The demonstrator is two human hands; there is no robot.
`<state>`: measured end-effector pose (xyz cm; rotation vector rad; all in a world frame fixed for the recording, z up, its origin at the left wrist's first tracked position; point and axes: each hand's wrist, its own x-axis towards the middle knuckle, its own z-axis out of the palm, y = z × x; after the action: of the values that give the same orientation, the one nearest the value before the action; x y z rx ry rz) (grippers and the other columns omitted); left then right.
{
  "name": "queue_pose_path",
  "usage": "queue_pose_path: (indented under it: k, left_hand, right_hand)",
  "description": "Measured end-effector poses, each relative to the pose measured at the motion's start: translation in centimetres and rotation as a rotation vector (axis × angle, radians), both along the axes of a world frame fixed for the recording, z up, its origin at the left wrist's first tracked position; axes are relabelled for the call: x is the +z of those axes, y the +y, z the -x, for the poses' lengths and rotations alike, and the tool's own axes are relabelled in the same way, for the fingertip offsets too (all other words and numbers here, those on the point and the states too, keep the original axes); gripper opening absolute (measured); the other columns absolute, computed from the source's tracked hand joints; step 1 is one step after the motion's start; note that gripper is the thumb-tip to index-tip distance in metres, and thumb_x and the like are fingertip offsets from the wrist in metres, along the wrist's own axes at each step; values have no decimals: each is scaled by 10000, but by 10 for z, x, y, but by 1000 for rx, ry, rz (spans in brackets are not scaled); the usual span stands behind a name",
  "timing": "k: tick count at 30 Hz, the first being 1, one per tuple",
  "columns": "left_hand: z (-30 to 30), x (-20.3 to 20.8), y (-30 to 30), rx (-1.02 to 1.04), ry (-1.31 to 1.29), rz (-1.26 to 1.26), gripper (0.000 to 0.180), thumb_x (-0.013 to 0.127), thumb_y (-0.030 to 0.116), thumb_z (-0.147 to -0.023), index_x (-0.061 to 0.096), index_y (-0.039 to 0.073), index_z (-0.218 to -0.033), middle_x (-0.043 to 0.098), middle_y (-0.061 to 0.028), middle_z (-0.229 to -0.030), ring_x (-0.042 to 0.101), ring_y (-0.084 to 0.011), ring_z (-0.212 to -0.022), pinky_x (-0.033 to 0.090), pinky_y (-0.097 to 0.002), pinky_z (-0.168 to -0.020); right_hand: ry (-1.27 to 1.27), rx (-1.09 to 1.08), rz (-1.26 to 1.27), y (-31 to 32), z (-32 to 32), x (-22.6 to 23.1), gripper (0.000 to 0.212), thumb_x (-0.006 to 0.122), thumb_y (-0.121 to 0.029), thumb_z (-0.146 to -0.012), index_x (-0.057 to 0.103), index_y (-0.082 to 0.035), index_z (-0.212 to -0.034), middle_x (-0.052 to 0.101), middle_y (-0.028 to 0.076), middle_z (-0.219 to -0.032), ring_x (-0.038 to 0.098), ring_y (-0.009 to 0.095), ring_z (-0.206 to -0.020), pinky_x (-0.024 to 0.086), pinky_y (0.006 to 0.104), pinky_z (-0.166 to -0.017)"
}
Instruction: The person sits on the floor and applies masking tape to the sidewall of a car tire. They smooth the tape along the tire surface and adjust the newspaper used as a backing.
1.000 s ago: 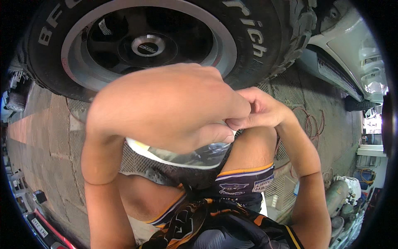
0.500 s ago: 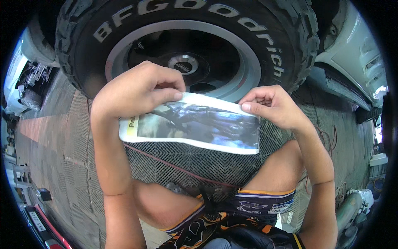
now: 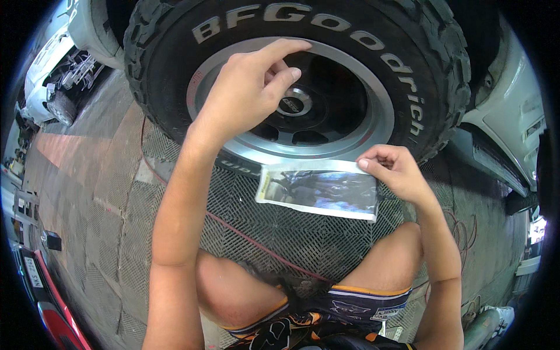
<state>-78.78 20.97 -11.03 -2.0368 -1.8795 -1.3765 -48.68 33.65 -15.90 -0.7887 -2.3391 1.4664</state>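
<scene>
A large black off-road tyre (image 3: pixel 153 58) with raised pale lettering stands upright in front of me. Its wheel rim (image 3: pixel 378 111) is silver around a dark centre with a round hub cap (image 3: pixel 294 104). My left hand (image 3: pixel 248 87) is raised before the rim with nothing in it, index finger stretched towards the rim's upper edge and thumb apart. Whether the fingertip touches the metal I cannot tell. Below the rim, my right hand (image 3: pixel 396 174) pinches the upper right corner of a white-bordered printed strip (image 3: pixel 321 191), which shows a dark glossy picture.
Patterned floor tiles (image 3: pixel 274 233) lie under my crossed legs. A red hose (image 3: pixel 251 239) runs across them and loops at the right. Pale vehicle bodywork (image 3: pixel 507 99) rises beside the tyre. A red vehicle (image 3: pixel 58 315) is at lower left, a small black box (image 3: pixel 52 240) near it.
My left hand has let go of the strip and moved up to the rim. The right hand keeps its corner, and the strip's left end now hangs free. The view has shifted.
</scene>
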Motion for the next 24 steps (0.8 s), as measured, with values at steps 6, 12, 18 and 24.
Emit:
queue_pose_path:
  k: [6,12,18,24]
  left_hand:
    - [-27,-16,31,6,116,-160,496,706,36,-959,671,186,-1431,706,-69,-836,625,-136,-650,544,-289,-676]
    - [-48,-28,53,8,338,-182,523,713,106,-943,658,283,-1431,632,-64,-742,658,-241,-668,553,-366,-635]
    - [-38,-20,57,-10,340,-301,411,712,60,-933,746,212,-1313,697,-67,-787,684,-233,-685,553,-340,-631]
    - [-21,-8,47,15,245,-387,284,693,-6,-949,806,111,-1181,800,-110,-964,757,-214,-775,575,-279,-705]
  right_hand:
    - [1,14,-26,-2,-3,-35,260,733,-236,-1010,769,20,-1031,723,18,-815,622,73,-760,524,283,-704]
    - [16,-2,-42,3,-17,-51,246,744,-224,-996,771,20,-1017,709,19,-763,601,72,-701,511,287,-653]
    - [4,12,-78,4,-26,-52,230,750,-208,-985,771,18,-1017,719,38,-753,623,83,-685,522,291,-652]
    - [71,44,-116,3,-29,-44,215,741,-192,-984,772,17,-1024,742,77,-766,665,99,-694,541,300,-662]
